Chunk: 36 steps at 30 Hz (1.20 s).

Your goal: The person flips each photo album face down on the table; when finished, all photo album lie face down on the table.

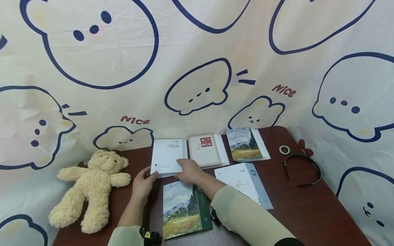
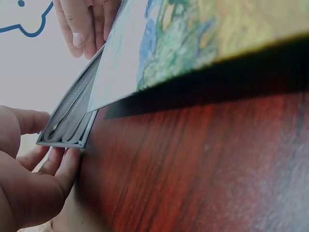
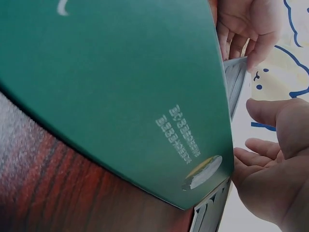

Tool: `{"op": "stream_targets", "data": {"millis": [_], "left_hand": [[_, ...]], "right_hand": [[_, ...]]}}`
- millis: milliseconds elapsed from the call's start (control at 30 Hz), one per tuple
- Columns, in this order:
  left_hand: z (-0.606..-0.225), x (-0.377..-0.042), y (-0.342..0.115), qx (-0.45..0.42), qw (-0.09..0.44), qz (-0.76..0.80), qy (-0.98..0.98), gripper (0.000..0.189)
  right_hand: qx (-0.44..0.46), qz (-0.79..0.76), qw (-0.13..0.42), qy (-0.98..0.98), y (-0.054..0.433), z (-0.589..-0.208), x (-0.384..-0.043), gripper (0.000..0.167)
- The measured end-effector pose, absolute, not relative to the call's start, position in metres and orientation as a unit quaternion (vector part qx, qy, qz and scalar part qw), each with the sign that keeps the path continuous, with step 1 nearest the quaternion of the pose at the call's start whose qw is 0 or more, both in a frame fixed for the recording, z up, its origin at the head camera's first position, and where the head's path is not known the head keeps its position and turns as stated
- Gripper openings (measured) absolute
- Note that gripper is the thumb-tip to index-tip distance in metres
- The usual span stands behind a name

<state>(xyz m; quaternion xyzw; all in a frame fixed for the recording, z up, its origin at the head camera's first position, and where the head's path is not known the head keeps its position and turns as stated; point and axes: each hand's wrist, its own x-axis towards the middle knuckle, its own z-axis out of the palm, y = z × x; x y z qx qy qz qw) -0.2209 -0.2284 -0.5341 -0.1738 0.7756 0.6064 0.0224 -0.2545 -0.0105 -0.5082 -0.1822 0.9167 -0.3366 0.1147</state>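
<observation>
At the back left of the table lies a white album [image 1: 166, 153], its cover text upside down in the head view. My left hand [image 1: 143, 182] holds its near left corner, thumb on the cover and fingers beneath; the left wrist view shows this left hand [image 2: 36, 169] around the end of the thick page block [image 2: 72, 108]. My right hand [image 1: 191, 172] rests at the album's right edge, fingertips on the cover. In the right wrist view the right hand [image 3: 270, 159] has thumb and fingers spread, fingertips partly hidden behind a green-spined photo album box [image 3: 116, 87].
The landscape photo album box [image 1: 181, 212] lies nearest me. Behind it are a beige album [image 1: 203, 155] and a second landscape album [image 1: 244, 147]. A white-and-blue box [image 1: 240, 181] lies right of centre. A teddy bear [image 1: 95, 191], headband [image 1: 318, 171] and green ring [image 1: 284, 149] flank them.
</observation>
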Motion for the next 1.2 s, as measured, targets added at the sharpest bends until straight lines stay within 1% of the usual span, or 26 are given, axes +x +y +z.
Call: {"op": "stream_targets", "data": {"millis": [367,633,900,1200], "left_hand": [[-0.532,-0.219,-0.227,-0.188,0.023,0.616,0.765,0.058],[-0.532,-0.217,-0.229,-0.191,0.012,0.617,0.764,0.058],[-0.527,-0.215,-0.230,-0.181,-0.008,0.598,0.780,0.055],[-0.517,-0.210,-0.227,-0.165,-0.037,0.580,0.797,0.055]], "right_hand": [[-0.182,-0.334,0.112,0.918,-0.012,-0.510,-0.256,0.057],[-0.181,-0.331,0.124,0.918,-0.015,-0.507,-0.255,0.060],[-0.177,-0.328,0.128,0.919,-0.016,-0.506,-0.255,0.058],[-0.173,-0.346,0.132,0.913,-0.017,-0.503,-0.253,0.059]]}}
